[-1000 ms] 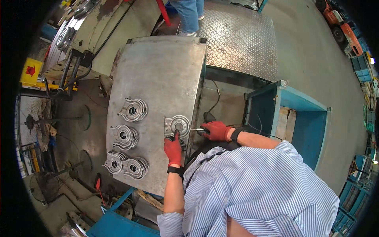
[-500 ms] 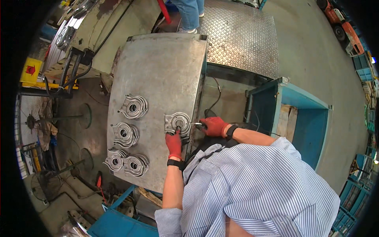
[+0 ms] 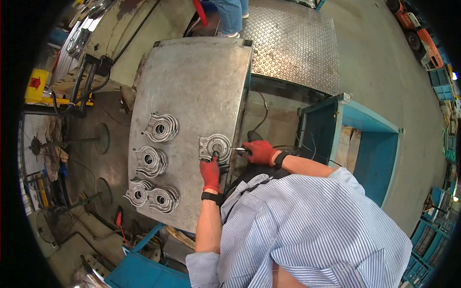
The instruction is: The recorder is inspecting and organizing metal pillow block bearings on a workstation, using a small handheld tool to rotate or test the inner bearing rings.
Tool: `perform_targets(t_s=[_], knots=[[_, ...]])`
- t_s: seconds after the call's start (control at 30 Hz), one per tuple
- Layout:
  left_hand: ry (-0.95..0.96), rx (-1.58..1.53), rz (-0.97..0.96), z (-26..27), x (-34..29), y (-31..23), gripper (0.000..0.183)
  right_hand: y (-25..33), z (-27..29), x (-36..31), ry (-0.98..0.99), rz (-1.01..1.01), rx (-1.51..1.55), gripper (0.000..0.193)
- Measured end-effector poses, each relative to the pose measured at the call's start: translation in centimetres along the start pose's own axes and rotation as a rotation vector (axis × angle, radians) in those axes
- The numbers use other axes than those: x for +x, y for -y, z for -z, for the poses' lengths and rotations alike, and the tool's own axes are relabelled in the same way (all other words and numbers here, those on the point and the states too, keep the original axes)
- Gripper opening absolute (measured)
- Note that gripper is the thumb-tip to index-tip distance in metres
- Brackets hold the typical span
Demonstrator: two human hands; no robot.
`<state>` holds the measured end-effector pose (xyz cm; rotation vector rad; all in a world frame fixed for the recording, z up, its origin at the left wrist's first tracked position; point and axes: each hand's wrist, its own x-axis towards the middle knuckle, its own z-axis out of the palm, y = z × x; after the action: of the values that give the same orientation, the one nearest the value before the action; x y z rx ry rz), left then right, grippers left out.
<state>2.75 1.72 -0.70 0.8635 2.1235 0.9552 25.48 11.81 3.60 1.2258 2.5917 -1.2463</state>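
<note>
A stamped metal part (image 3: 217,144) with a round, ringed middle and a flat tab lies near the right edge of the steel table (image 3: 197,86). My left hand (image 3: 210,173), in a red glove with dark fingertips, grips the near side of this part, one finger reaching towards its centre. My right hand (image 3: 260,152), also gloved, is closed around a slim hand tool (image 3: 240,150) with a thin metal tip. That tip points left at the part's right rim; whether it touches cannot be made out. Most of the tool's body is hidden in my fist.
Several stacks of similar metal parts (image 3: 161,127) stand along the table's left side. A blue metal bin (image 3: 367,117) is at the right. Beyond the table, another person's legs (image 3: 229,17) are beside a tread-plate platform (image 3: 295,45). A hose (image 3: 265,113) hangs past the table's right edge.
The whole view has shifted slightly. Both hands, the tool and the metal part keep nearly the same places relative to one another.
</note>
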Motion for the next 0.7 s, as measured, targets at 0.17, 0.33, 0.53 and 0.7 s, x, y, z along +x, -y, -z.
perform_targets(t_s=[0.17, 0.33, 0.53, 0.7], knots=[[0.049, -0.049, 0.101, 0.5, -0.8, -3.6, 0.032, -0.6, 0.0, -0.2, 0.021, -0.026, 0.04, 0.05], [-0.001, -0.067, 0.085, 0.6, -1.1, -4.0, 0.032, -0.3, -0.1, -0.3, 0.011, -0.002, 0.068, 0.05], [0.013, 0.035, 0.179, 0.1, -0.4, -1.8, 0.034, -1.5, -1.0, -0.1, -0.016, 0.024, 0.084, 0.051], [-0.038, 0.061, 0.099, 0.0, -0.8, -1.9, 0.037, -0.7, -0.3, -0.1, 0.002, 0.02, 0.03, 0.049]])
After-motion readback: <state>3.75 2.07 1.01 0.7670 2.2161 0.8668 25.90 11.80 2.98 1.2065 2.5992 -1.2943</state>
